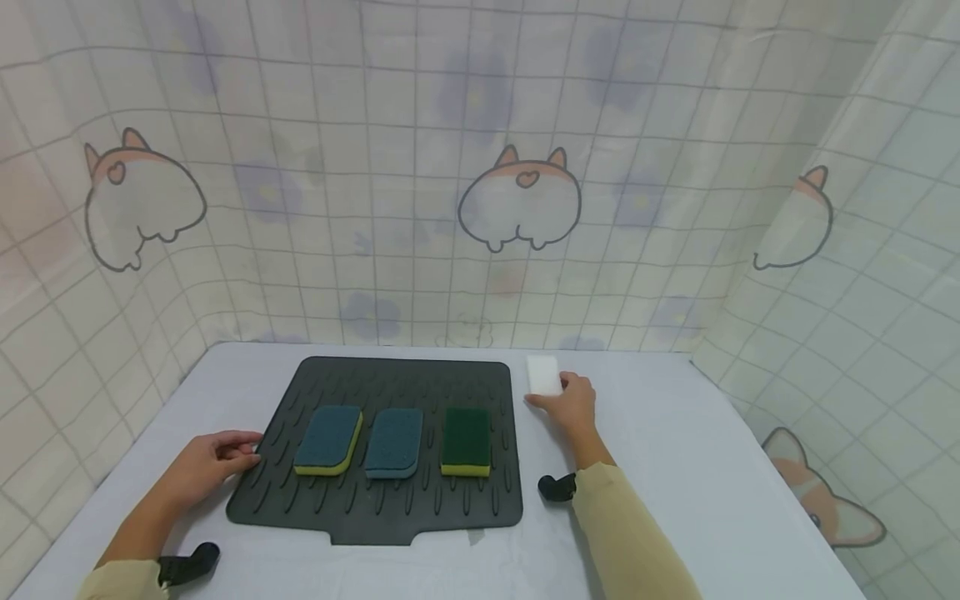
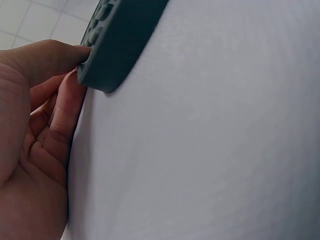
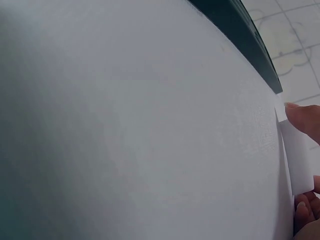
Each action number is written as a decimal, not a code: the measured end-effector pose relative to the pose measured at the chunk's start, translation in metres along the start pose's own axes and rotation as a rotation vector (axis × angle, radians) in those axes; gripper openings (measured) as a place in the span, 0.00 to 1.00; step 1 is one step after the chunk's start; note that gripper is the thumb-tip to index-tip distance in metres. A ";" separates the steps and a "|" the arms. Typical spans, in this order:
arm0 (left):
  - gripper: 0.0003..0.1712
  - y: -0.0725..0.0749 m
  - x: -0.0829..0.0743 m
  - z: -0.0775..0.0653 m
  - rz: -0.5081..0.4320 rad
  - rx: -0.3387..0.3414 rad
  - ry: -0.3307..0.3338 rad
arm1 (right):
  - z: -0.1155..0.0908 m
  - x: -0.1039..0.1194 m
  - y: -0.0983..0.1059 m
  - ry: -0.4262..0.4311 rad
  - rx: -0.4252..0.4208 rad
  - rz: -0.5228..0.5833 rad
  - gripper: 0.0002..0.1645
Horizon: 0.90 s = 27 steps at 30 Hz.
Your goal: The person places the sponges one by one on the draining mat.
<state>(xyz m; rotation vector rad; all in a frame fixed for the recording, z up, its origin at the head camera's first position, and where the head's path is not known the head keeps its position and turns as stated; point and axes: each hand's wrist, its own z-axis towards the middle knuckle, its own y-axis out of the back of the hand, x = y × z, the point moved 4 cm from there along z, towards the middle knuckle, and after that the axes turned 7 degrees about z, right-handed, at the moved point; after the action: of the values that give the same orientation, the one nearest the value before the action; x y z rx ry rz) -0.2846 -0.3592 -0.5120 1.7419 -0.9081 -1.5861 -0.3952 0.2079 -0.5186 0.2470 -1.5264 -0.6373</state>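
A dark grey drying mat (image 1: 300, 500) with raised ridges lies on the white-covered table. My left hand (image 1: 213, 467) pinches its left edge; in the left wrist view the thumb (image 2: 60, 57) is on the ridged top and a finger is against the side. On the mat are a blue-and-yellow sponge (image 1: 330, 437), a blue sponge (image 1: 394, 442) and a green-and-yellow sponge (image 1: 466, 437), in a row. Right of the mat, my right hand (image 1: 572, 408) holds the near end of a white sponge-like block (image 1: 543, 372), thumb on the left, fingers curled at the right.
The white tabletop (image 1: 675, 467) extends right of the mat and in front of it. A curtain (image 1: 420, 275) with a grid and corgi print hangs behind the table and along both sides. A black wrist strap (image 1: 557, 487) sits at each sleeve cuff.
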 end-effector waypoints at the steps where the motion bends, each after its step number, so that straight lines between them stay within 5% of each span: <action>1: 0.31 0.000 0.000 0.000 0.002 -0.001 0.001 | 0.000 0.001 0.000 -0.001 0.001 0.003 0.49; 27: 0.32 -0.001 0.000 0.000 0.006 -0.007 -0.008 | 0.000 -0.002 -0.002 -0.014 -0.001 -0.021 0.49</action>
<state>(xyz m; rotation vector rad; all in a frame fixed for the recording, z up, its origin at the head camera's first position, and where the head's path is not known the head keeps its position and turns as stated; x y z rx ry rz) -0.2849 -0.3585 -0.5123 1.7278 -0.9099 -1.5915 -0.3957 0.2072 -0.5211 0.2588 -1.5383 -0.6572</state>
